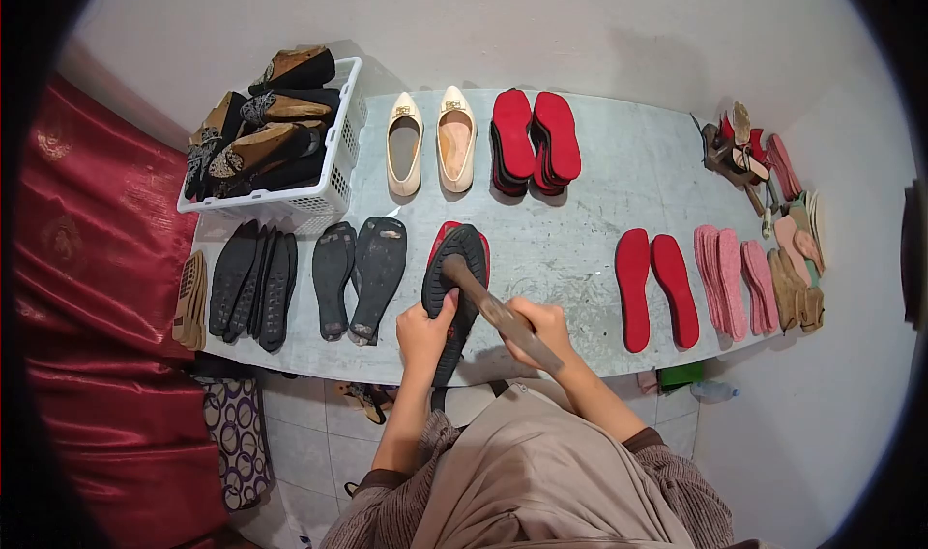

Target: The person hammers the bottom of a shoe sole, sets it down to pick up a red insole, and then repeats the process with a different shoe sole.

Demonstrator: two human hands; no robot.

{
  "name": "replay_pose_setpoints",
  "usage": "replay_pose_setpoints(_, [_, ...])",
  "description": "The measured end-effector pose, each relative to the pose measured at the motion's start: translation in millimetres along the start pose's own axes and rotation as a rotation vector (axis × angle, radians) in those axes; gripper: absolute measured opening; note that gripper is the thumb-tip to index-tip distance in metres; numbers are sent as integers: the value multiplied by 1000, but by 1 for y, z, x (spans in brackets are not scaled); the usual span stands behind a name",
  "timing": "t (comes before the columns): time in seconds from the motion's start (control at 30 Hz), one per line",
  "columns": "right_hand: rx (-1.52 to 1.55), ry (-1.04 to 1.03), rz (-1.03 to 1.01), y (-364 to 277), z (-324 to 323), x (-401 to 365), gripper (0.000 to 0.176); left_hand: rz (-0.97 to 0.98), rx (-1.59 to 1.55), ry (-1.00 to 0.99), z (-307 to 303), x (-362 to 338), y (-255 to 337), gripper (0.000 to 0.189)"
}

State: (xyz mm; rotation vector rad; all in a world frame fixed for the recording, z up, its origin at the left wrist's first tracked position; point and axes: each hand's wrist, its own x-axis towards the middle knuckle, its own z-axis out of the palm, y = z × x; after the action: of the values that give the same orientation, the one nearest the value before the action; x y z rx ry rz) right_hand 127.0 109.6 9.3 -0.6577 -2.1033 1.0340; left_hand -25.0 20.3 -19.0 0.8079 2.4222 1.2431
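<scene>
My left hand [423,336] grips a black ridged shoe sole [471,245] near the table's front edge, thumb on top. Red insole material [443,232] peeks out from beneath its far end. In my right hand [543,334] is a hammer [495,313], fingers wrapped round its worn wooden handle. The hammer's head overlaps the upper part of the sole, just beyond my left thumb. Left of my hands lies a pair of dark, scuffed soles [379,269]. Two red insoles [633,283] rest to the right.
A white basket [341,172] of black and tan shoes stands at the back left. Cream flats [407,177] and stacked red insoles [554,129] sit along the back. More black soles [253,278] lie left; pink insoles [720,278] and tools [742,158] lie right.
</scene>
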Motion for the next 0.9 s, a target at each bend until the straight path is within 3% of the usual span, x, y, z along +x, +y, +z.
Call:
replay_pose_setpoints(0.13, [109, 6, -35, -4, 5, -2, 9, -62, -23, -84, -5, -3, 10, 47])
replay_pose_setpoints(0.2, [71, -57, 215, -15, 3, 2, 10, -49, 49, -89, -1, -2, 3, 46])
replay_pose_setpoints(0.3, [-17, 60, 44, -11, 5, -2, 7, -5, 14, -28, 3, -3, -6, 45])
replay_pose_setpoints(0.37, [53, 39, 96, -3, 4, -6, 7, -47, -50, -29, 3, -5, -5, 46])
replay_pose_setpoints(0.47, [5, -61, 130, -2, 2, 1, 8, 57, -31, 1, 2, 0, -3, 43])
replay_pose_setpoints(0.57, [-95, 20, 112, -9, 6, -1, 13, -3, 67, -99, 1, 2, -7, 45])
replay_pose_setpoints(0.63, [68, 166, 81, -6, 10, -6, 14, -48, -51, -79, 1, -1, -4, 47])
replay_pose_setpoints(0.77, [-59, 37, 144, -8, 5, 0, 15, -4, -15, -86, 7, -2, -6, 49])
replay_pose_setpoints(0.83, [-87, 179, 45, -10, 7, -3, 15, -8, 51, -98, 6, -2, -7, 49])
replay_pose_setpoints(0.9, [-42, 206, 70, -10, 7, -5, 16, -15, 13, -97, 5, -1, -5, 49])
